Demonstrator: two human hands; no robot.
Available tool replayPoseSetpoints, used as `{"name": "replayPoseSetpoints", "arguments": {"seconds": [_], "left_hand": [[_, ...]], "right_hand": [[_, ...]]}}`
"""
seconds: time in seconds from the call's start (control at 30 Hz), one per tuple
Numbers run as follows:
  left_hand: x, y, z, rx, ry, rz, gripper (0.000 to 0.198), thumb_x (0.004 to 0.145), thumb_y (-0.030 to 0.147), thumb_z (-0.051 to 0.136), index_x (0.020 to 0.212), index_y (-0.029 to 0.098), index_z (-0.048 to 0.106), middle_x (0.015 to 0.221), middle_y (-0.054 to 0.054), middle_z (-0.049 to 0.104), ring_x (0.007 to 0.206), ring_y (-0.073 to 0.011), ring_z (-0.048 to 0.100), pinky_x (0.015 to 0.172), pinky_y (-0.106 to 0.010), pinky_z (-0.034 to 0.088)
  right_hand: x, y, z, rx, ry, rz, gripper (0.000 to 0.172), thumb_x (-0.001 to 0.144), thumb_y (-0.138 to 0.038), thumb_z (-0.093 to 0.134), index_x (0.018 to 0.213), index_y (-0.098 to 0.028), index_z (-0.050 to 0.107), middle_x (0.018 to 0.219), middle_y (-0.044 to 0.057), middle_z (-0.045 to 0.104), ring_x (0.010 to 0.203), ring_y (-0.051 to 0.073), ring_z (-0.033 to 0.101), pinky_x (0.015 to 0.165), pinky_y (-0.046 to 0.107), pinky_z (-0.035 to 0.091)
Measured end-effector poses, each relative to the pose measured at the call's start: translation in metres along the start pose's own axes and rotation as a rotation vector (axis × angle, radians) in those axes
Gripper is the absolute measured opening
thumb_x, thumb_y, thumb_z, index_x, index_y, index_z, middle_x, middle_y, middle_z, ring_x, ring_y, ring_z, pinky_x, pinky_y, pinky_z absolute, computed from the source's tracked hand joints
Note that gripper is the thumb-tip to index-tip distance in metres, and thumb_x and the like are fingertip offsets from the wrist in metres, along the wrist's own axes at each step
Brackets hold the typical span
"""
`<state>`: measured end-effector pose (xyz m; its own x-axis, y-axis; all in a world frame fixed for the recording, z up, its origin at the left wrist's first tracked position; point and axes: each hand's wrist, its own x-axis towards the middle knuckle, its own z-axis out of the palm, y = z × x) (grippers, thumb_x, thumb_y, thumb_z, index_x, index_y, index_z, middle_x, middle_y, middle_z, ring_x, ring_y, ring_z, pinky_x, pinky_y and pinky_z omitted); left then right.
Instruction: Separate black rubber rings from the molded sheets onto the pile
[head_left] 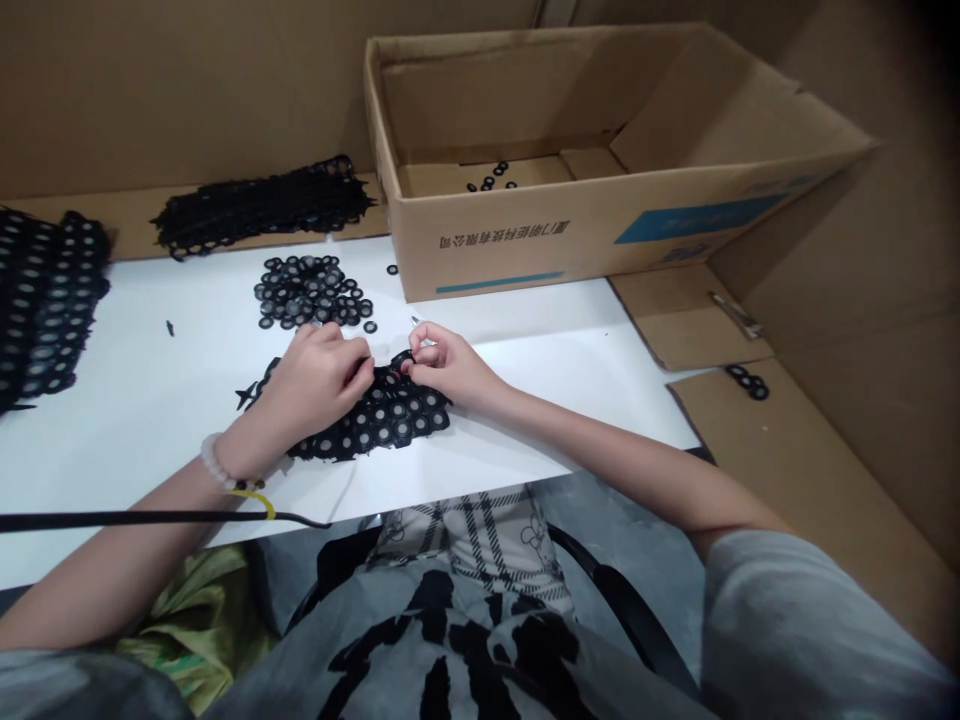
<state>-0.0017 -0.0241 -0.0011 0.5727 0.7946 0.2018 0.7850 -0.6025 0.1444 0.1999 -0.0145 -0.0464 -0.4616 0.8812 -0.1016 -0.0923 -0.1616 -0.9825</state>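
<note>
A black rubber-like sheet of joined rings with pale centres [382, 425] lies on the white table covering in front of me. My left hand [322, 370] is closed on the sheet's far edge, its fingers curled and partly hidden. At the sheet's upper right, my right hand [454, 368] pinches a black ring [403, 362] between thumb and finger. A thin pointed tip [415, 320] shows just above the right fingers; what it belongs to is hidden. Beyond my left hand is a pile of loose black rings [307, 290].
A large open cardboard box [495, 240] at the back holds several loose rings. Stacked black ring sheets [49, 300] lie at far left, and a black bundle of strips [262, 205] at the back. A few rings [747, 381] rest on cardboard at right. A black cord [150, 519] crosses my left forearm.
</note>
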Motion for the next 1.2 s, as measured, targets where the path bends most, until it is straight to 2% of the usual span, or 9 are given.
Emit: {"name": "replayPoseSetpoints", "arguments": {"seconds": [0.23, 0.4, 0.5, 0.63, 0.77, 0.87, 1.03, 1.13, 1.2], "left_hand": [[-0.001, 0.002, 0.009, -0.024, -0.088, -0.005, 0.035, 0.100, 0.031, 0.026, 0.083, 0.017, 0.054, 0.074, -0.006, 0.056, 0.082, -0.0249, 0.052, 0.080, -0.043, 0.034], [-0.001, -0.001, 0.008, -0.130, -0.160, -0.008, 0.035, 0.096, 0.049, 0.040, 0.088, 0.018, 0.055, 0.076, -0.004, 0.053, 0.080, -0.0240, 0.049, 0.081, -0.044, 0.033], [0.000, -0.006, 0.007, -0.224, -0.216, 0.027, 0.033, 0.100, 0.040, 0.032, 0.088, 0.019, 0.055, 0.080, -0.005, 0.055, 0.085, -0.0235, 0.049, 0.083, -0.043, 0.032], [0.001, -0.010, 0.008, -0.303, -0.260, 0.058, 0.035, 0.100, 0.033, 0.029, 0.076, 0.020, 0.051, 0.076, -0.003, 0.054, 0.087, -0.0225, 0.048, 0.082, -0.042, 0.031], [0.005, -0.021, 0.004, -0.447, -0.194, -0.064, 0.036, 0.098, 0.035, 0.032, 0.070, 0.020, 0.049, 0.076, -0.002, 0.051, 0.085, -0.0215, 0.049, 0.083, -0.040, 0.033], [0.008, -0.042, -0.003, -0.539, -0.036, -0.237, 0.032, 0.096, 0.029, 0.030, 0.072, 0.020, 0.048, 0.079, -0.002, 0.051, 0.082, -0.0195, 0.049, 0.080, -0.037, 0.038], [0.010, -0.075, -0.005, -0.130, 0.147, -0.443, 0.027, 0.095, 0.034, 0.038, 0.078, 0.020, 0.055, 0.076, -0.002, 0.053, 0.093, -0.0232, 0.040, 0.086, -0.045, 0.030], [0.008, -0.084, 0.006, -0.058, 0.164, -0.412, 0.032, 0.093, 0.046, 0.046, 0.094, 0.019, 0.064, 0.085, -0.002, 0.057, 0.096, -0.0236, 0.038, 0.084, -0.045, 0.026], [0.008, -0.089, 0.014, -0.031, 0.175, -0.369, 0.036, 0.093, 0.046, 0.045, 0.105, 0.018, 0.065, 0.088, -0.002, 0.057, 0.094, -0.0213, 0.040, 0.083, -0.042, 0.027]], "right_hand": [[0.000, -0.001, 0.002, 0.235, -0.057, 0.063, 0.042, 0.067, -0.031, 0.076, 0.088, -0.023, 0.040, 0.063, -0.008, 0.060, 0.055, 0.008, 0.051, 0.055, 0.020, 0.030], [-0.001, 0.000, 0.002, 0.280, -0.062, 0.076, 0.050, 0.063, -0.035, 0.082, 0.088, -0.023, 0.040, 0.062, -0.010, 0.061, 0.053, 0.007, 0.052, 0.054, 0.019, 0.032], [0.000, 0.000, 0.002, 0.246, -0.054, 0.070, 0.051, 0.062, -0.036, 0.083, 0.088, -0.023, 0.040, 0.058, -0.011, 0.058, 0.050, 0.006, 0.050, 0.054, 0.019, 0.032], [-0.001, 0.000, 0.003, 0.179, -0.061, 0.036, 0.047, 0.067, -0.036, 0.080, 0.088, -0.024, 0.039, 0.065, -0.008, 0.063, 0.062, 0.010, 0.061, 0.061, 0.021, 0.038], [-0.002, 0.000, 0.003, 0.103, -0.014, -0.029, 0.030, 0.077, -0.028, 0.067, 0.088, -0.024, 0.039, 0.071, -0.005, 0.065, 0.066, 0.011, 0.061, 0.065, 0.023, 0.039], [-0.001, -0.002, -0.003, -0.012, 0.093, -0.088, 0.016, 0.080, -0.019, 0.054, 0.088, -0.023, 0.042, 0.071, -0.006, 0.062, 0.062, 0.009, 0.053, 0.064, 0.023, 0.035], [-0.001, -0.008, -0.008, -0.088, 0.128, -0.020, 0.014, 0.079, -0.017, 0.046, 0.092, -0.022, 0.047, 0.072, -0.006, 0.060, 0.062, 0.011, 0.048, 0.064, 0.026, 0.034], [-0.004, -0.012, -0.006, -0.116, 0.086, 0.020, 0.017, 0.081, -0.025, 0.051, 0.098, -0.023, 0.050, 0.076, -0.004, 0.062, 0.069, 0.013, 0.052, 0.069, 0.029, 0.037], [-0.006, -0.014, -0.006, -0.196, 0.065, 0.026, 0.031, 0.079, -0.032, 0.061, 0.107, -0.023, 0.051, 0.079, -0.004, 0.060, 0.072, 0.014, 0.052, 0.072, 0.030, 0.039]]}}
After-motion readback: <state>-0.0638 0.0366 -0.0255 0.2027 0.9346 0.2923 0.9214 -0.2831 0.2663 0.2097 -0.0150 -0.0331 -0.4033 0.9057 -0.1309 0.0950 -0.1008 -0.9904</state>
